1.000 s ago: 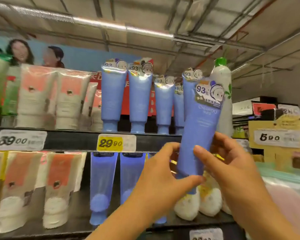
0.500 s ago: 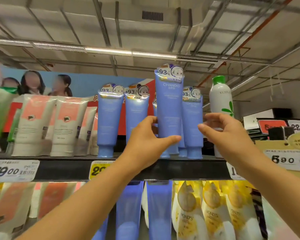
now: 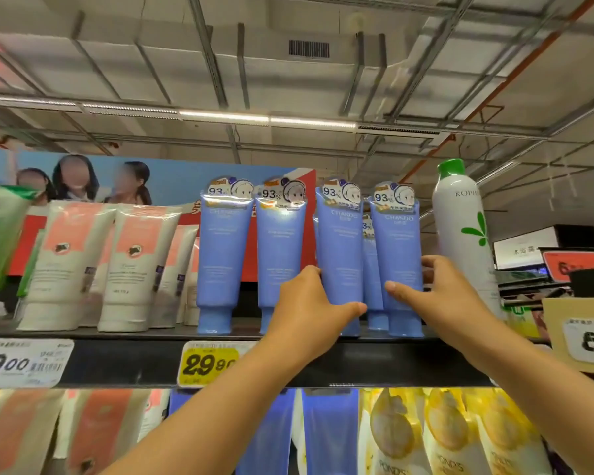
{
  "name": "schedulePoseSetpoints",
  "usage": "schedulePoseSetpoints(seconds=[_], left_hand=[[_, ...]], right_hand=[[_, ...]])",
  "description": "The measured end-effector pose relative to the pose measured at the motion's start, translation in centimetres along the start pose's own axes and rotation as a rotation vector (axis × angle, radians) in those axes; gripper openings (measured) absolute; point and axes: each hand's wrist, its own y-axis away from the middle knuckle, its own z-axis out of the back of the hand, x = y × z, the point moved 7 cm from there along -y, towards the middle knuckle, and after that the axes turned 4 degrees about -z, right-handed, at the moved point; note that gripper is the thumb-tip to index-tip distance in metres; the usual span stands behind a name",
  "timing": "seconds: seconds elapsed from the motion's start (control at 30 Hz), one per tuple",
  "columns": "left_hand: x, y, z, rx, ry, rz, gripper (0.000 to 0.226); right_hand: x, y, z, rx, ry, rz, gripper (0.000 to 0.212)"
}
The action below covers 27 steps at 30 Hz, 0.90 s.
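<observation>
Several blue tubes stand cap-down in a row on the dark top shelf (image 3: 124, 363). My left hand (image 3: 309, 310) grips the third blue tube (image 3: 340, 248), thumb across its lower front and fingers behind its left edge. My right hand (image 3: 436, 296) grips the fourth blue tube (image 3: 396, 248), thumb on its front and fingers curled round its right edge. Both tubes stand upright with their caps on the shelf. Another blue tube (image 3: 369, 269) shows between them, further back.
Two more blue tubes (image 3: 220, 255) stand to the left, then white and coral tubes (image 3: 66, 262). A tall white spray bottle with a green cap (image 3: 460, 234) stands right of my right hand. A yellow price tag (image 3: 208, 363) hangs on the shelf edge. Yellow pouches (image 3: 443, 437) hang below.
My left hand has lowered the raised blue tube into the row, upright on the shelf. My right hand moved left from open air and took hold of the neighbouring tube.
</observation>
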Motion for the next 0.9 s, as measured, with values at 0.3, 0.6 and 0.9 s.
schedulePoseSetpoints(seconds=[0.3, 0.6, 0.9], left_hand=[[-1.1, 0.6, 0.2, -0.063, -0.161, -0.044, 0.056], [-0.4, -0.1, -0.1, -0.028, -0.226, 0.017, 0.048], [-0.6, 0.0, 0.0, -0.011, -0.234, 0.014, 0.048]], right_hand=[[-0.7, -0.2, -0.4, 0.001, -0.142, -0.005, 0.047], [-0.6, -0.1, -0.3, -0.004, -0.146, 0.020, 0.044], [0.1, 0.5, 0.0, -0.041, -0.268, 0.101, 0.027]])
